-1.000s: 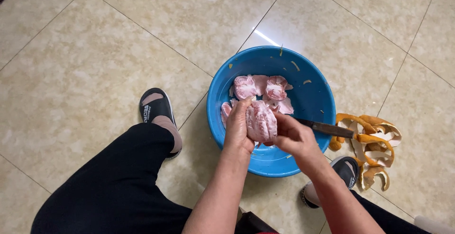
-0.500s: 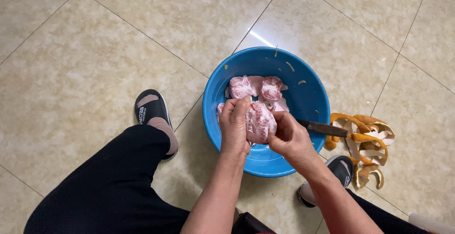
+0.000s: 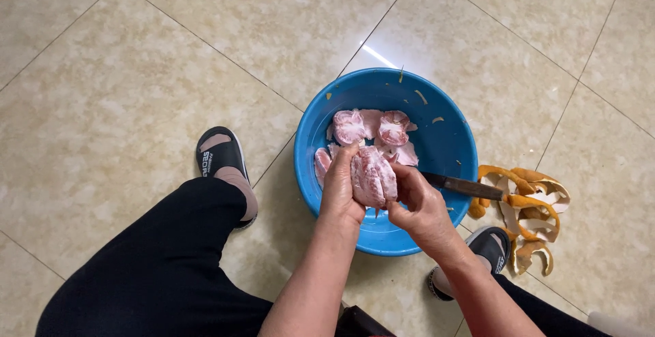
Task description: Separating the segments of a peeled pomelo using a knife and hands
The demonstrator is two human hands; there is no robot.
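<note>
Over a blue plastic basin [image 3: 450,142] on the tiled floor, my left hand [image 3: 339,190] cups a peeled pink pomelo chunk [image 3: 373,176]. My right hand [image 3: 421,209] grips a knife [image 3: 462,187] whose blade points right over the basin rim, and its fingers also press on the chunk's right side. Several peeled pink segments [image 3: 372,129] lie inside the basin behind my hands, with a few peel scraps on its wall.
A pile of orange-and-white peel [image 3: 524,204] lies on the floor right of the basin. My left foot in a black slipper [image 3: 222,163] rests left of the basin, my right slipper [image 3: 488,247] below the peel. Beige tiles surround everything.
The view has shifted slightly. Both hands have kept the chunk and lifted and turned it a little over the basin. The knife stays in my right hand.
</note>
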